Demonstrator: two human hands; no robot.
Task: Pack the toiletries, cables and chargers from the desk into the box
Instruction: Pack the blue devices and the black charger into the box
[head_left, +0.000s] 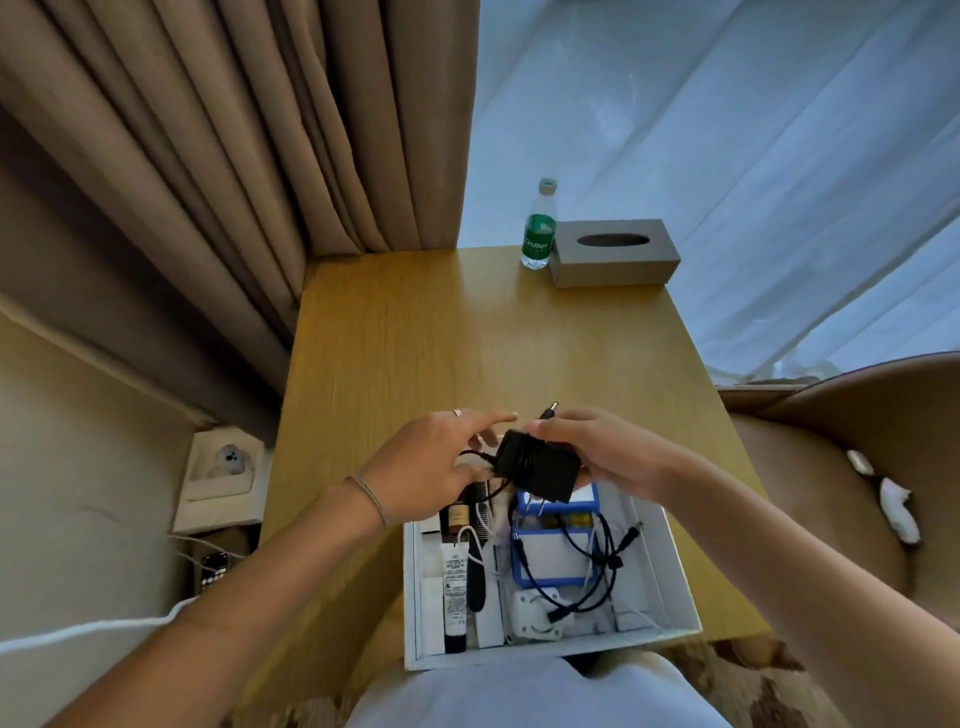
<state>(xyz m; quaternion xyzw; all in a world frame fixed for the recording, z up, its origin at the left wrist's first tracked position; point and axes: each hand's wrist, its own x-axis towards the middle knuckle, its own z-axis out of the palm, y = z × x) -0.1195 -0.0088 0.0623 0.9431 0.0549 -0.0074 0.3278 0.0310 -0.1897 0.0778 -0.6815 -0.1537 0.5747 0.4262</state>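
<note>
Right hand grips a black charger above the box. Left hand touches it, fingers spread. Bottle label unreadable.

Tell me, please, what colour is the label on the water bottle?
Green, with white lettering, on the water bottle; the head view shows it.

White script on the green bottle label — blurred, unreadable

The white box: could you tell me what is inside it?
The white box holds a tube, black cables, a white charger and a blue box. The hands and black adapter cover its far end.
</note>
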